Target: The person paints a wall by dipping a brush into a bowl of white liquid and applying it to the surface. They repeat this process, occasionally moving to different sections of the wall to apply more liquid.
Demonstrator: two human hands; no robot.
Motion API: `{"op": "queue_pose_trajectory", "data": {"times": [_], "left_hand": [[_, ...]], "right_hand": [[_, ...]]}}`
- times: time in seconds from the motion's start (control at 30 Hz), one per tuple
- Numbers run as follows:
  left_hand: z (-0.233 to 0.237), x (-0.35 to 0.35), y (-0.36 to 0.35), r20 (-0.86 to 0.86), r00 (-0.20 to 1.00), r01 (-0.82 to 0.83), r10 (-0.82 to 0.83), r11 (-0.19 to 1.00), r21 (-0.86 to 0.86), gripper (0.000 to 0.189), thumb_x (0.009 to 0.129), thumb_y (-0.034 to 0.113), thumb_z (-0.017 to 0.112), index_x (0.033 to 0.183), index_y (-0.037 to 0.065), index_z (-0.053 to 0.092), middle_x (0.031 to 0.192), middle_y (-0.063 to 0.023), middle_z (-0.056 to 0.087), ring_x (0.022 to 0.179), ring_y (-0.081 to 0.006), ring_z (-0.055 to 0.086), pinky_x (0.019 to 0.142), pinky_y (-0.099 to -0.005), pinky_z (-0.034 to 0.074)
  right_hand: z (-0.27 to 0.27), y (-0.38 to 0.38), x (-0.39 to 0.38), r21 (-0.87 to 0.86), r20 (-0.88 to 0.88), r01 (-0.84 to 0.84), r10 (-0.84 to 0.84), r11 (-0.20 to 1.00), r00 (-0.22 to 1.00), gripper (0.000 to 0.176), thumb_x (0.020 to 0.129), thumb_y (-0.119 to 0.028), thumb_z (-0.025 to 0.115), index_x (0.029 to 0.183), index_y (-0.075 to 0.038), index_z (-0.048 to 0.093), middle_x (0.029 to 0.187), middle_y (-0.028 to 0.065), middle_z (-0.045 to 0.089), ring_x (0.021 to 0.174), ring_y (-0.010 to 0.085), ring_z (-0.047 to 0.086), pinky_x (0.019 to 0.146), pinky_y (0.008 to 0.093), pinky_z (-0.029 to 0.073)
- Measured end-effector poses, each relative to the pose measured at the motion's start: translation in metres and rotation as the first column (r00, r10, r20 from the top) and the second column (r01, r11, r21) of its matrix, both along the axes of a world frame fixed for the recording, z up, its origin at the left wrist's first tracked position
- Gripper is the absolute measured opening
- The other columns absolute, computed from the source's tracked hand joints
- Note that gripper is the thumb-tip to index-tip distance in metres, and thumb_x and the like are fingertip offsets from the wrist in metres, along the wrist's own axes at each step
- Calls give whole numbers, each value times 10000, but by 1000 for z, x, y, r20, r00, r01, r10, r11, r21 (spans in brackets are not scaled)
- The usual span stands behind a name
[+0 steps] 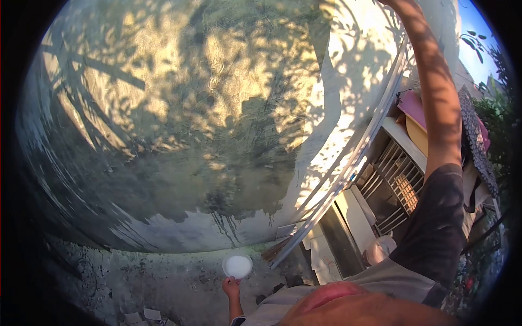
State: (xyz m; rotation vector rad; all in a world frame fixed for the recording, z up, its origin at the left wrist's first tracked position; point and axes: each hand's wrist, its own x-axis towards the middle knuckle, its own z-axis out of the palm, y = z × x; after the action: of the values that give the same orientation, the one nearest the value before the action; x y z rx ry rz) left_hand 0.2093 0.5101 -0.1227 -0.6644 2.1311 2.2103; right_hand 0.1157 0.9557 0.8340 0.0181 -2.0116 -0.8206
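At the bottom centre, my left hand is closed on the near rim of a round white tub, held low in front of me. Its inside looks white; what it holds I cannot make out. My right arm stretches up along the right side, and the hand passes out of the top edge, so its fingers and anything in them are hidden. In front of me rises a wall with a large dark, damp-looking grey-green area. Below its ragged lower edge, streaks run down over paler surface.
Long pale poles lean against the wall on the right. Beyond them stands a slatted rack with a pink item on top. Loose pale pieces lie on the ground. Leaves grow at the far right.
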Motion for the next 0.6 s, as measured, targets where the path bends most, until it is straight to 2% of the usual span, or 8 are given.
{"op": "queue_pose_trajectory", "data": {"times": [0.07,0.23,0.33,0.4,0.47,0.5,0.57,0.6], "left_hand": [[-5,5,-10,-3,1000,-5,5,1000,0,208,900,72,534,725,-41,522,717,-105,621,637,-235,701,522,-292,560],[-1,11,-40,21,998,53,-52,998,-45,183,898,82,534,787,-62,556,755,-105,635,621,-223,688,538,-292,558],[-16,2,-53,15,997,69,-69,997,34,183,905,86,538,829,-74,582,764,-104,639,625,-211,680,560,-291,560],[-19,-4,-56,19,997,77,-77,997,-3,181,909,86,541,845,-76,588,768,-107,643,630,-209,680,563,-289,560],[-13,-11,-54,23,996,85,-84,996,-37,180,913,86,544,861,-79,595,773,-110,647,636,-208,680,567,-287,559],[-9,-12,-50,-2,997,77,-77,997,-32,177,914,85,546,861,-78,592,777,-114,646,634,-210,680,560,-286,556],[-10,-13,-37,-25,998,63,-63,998,-19,175,915,84,549,861,-77,590,782,-117,646,632,-211,679,554,-285,554],[-11,-15,-31,-32,998,56,-57,998,-37,174,916,83,548,860,-77,589,789,-119,645,629,-213,679,552,-286,554]], "right_hand": [[-34,-38,36,-306,180,83,-28,949,983,236,883,-196,650,1076,-73,708,968,137,708,821,264,691,711,362,566],[-50,-28,55,-310,457,62,92,949,885,324,898,-252,674,1071,22,685,933,179,711,729,212,702,615,309,575],[-31,22,34,-99,89,-75,84,992,993,266,866,-245,675,1019,-31,714,926,168,704,705,271,689,659,361,550],[-15,36,29,-316,-38,35,-49,948,998,244,877,-262,639,1010,-71,713,910,158,696,707,296,673,688,370,538],[28,117,3,454,-476,14,229,891,849,273,928,-306,568,1039,-85,684,862,171,683,667,309,656,631,388,540],[23,116,0,457,-475,11,233,889,848,273,928,-306,568,1039,-85,684,862,171,683,667,309,656,631,388,540],[13,105,-6,127,-805,582,-259,804,533,300,961,-325,505,1065,-86,655,826,189,671,638,321,644,560,418,528],[13,108,-12,128,-806,577,-254,806,534,300,961,-325,505,1065,-86,655,826,189,671,638,321,644,560,418,528]]}}
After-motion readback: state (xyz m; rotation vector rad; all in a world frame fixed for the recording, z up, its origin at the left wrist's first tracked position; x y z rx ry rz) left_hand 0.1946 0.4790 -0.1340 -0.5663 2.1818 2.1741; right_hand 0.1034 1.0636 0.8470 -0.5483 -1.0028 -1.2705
